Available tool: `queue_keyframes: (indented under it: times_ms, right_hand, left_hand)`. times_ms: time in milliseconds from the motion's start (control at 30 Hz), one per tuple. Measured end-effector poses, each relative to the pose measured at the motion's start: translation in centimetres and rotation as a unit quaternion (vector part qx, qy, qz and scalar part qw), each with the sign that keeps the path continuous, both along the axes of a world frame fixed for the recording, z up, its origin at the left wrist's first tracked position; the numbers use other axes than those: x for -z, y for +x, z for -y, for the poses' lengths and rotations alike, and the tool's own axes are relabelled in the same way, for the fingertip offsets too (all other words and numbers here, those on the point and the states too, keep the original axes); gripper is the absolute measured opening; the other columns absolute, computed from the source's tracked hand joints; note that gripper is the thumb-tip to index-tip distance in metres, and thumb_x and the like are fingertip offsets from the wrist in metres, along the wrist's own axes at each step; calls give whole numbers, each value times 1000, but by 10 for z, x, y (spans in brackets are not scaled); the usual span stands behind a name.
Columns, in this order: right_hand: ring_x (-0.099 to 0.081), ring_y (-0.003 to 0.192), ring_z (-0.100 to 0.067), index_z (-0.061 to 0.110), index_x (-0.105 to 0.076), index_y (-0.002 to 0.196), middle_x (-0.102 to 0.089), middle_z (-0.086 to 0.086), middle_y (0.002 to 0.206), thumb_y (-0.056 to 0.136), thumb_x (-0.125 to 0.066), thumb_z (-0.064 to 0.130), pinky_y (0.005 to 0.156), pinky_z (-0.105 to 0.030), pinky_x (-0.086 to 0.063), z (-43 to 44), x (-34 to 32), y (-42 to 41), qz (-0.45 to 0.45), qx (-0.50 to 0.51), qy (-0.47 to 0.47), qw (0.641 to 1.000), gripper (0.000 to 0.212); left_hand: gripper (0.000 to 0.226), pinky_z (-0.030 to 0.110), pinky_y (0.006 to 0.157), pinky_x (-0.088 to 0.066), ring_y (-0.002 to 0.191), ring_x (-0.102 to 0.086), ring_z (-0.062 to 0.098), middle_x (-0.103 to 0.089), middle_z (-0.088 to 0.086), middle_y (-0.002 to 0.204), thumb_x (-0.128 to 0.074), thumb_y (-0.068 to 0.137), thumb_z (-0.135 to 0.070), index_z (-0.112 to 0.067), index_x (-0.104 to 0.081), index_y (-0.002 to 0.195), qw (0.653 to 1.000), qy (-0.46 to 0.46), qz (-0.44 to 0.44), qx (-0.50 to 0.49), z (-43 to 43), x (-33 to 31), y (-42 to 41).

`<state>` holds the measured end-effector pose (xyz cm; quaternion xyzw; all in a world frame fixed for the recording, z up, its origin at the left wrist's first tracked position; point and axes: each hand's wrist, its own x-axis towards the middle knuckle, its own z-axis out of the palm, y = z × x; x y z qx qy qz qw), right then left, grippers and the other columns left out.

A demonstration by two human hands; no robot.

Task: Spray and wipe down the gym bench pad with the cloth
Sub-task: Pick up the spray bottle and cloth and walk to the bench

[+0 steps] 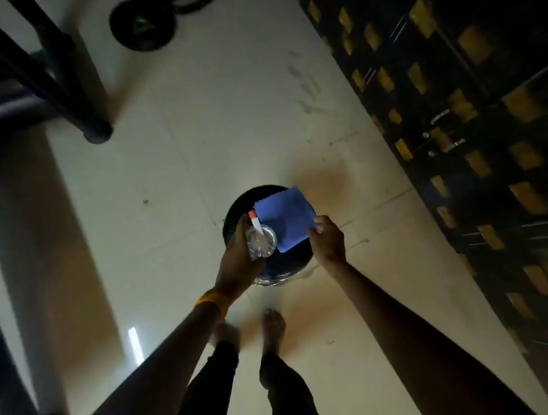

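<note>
A blue cloth [284, 218] lies flat on a round black stool [243, 206] in the middle of the floor. My left hand [237, 261] is shut on a clear spray bottle [261, 238] with a red and white nozzle, held over the stool's left side. My right hand [327, 239] touches the cloth's right corner, thumb and fingers pinched at its edge. The gym bench pad is not clearly in view.
Black metal frame legs [66, 91] stand at the upper left, with a round weight plate [142, 24] on the floor behind them. A dark patterned wall or cabinet [473, 131] runs down the right side. My bare feet [273, 324] stand on pale tiles below the stool.
</note>
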<state>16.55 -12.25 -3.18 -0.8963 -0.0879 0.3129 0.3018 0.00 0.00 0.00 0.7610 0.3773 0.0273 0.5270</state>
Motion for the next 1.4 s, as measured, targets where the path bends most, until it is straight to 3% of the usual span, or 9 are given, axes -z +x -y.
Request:
queue_keyframes:
  times_ms: [267, 433, 567, 667, 833, 933, 1100, 1267, 1400]
  right_hand:
    - [-61, 113, -39, 2, -56, 125, -63, -20, 125, 91, -63, 17, 83, -38, -51, -26, 91, 28, -4, 21, -62, 998, 37]
    - [-49, 124, -43, 0, -48, 134, -51, -25, 134, 96, -60, 27, 94, -51, -51, -40, 113, 34, 24, 26, -134, 990, 48]
    - [-59, 113, -41, 0, -60, 121, -64, -22, 117, 92, -65, 31, 76, -40, -50, -47, 114, 39, -1, 32, -126, 992, 43]
    - [-66, 99, -37, 1, -64, 113, -65, -12, 98, 87, -65, 19, 66, -32, -46, -54, 100, 31, -54, 73, -44, 995, 31]
    - [-63, 101, -27, 14, -55, 127, -63, -2, 106, 77, -63, 24, 85, -45, -55, -81, 58, 0, -82, 49, 66, 993, 52]
    - [-60, 90, -18, 14, -51, 127, -59, 8, 97, 89, -63, 9, 75, -30, -51, -109, 24, -29, -107, 20, 96, 989, 40]
    - [-63, 106, -18, 22, -48, 138, -62, 1, 122, 85, -66, 13, 88, -41, -56, -173, -32, -96, -196, -61, 117, 972, 56]
    - [-60, 103, -22, 18, -50, 128, -60, 2, 114, 91, -56, -4, 81, -41, -55, -267, -95, -176, -222, -121, 131, 959, 43]
    - [-62, 106, -21, 20, -50, 128, -61, 7, 115, 91, -55, -2, 87, -49, -56, -345, -130, -227, -231, -179, 147, 945, 43]
  left_hand:
    - [98, 48, 105, -53, 131, -59, 28, -55, 9, 149, -80, 86, -15, -27, -17, 161, 998, -22, 39, -39, -1, 62, 22]
    - [69, 37, 84, -58, 96, -68, 26, -69, 8, 109, -72, 93, -8, -8, -35, 151, 996, 10, 61, -57, -2, 68, 32]
    - [48, 30, 67, -54, 72, -63, 18, -58, -9, 80, -61, 94, -6, 5, -45, 138, 994, 16, 69, -81, -8, 64, 34]
    - [42, 30, 62, -53, 70, -62, 17, -62, -2, 82, -60, 93, -7, 4, -47, 132, 986, 18, 95, -135, -19, 52, 23]
    - [39, 34, 57, -53, 63, -65, 17, -63, -5, 73, -59, 90, -17, -6, -47, 125, 973, 23, 106, -203, -49, 23, -30]
    - [39, 33, 64, -57, 66, -65, 11, -63, -9, 72, -62, 91, -2, -7, -47, 127, 959, 27, 103, -264, -73, 7, -72]
    - [39, 36, 66, -57, 69, -66, 18, -64, 3, 75, -64, 94, 1, -7, -49, 129, 932, 52, 70, -350, -128, -32, -142]
    - [31, 24, 63, -46, 64, -61, 14, -63, 1, 81, -62, 100, -16, -7, -54, 128, 909, 94, 69, -401, -189, -87, -216]
    - [27, 48, 64, -54, 63, -61, 28, -59, -4, 71, -62, 102, -23, -12, -55, 126, 890, 94, 85, -438, -234, -121, -263]
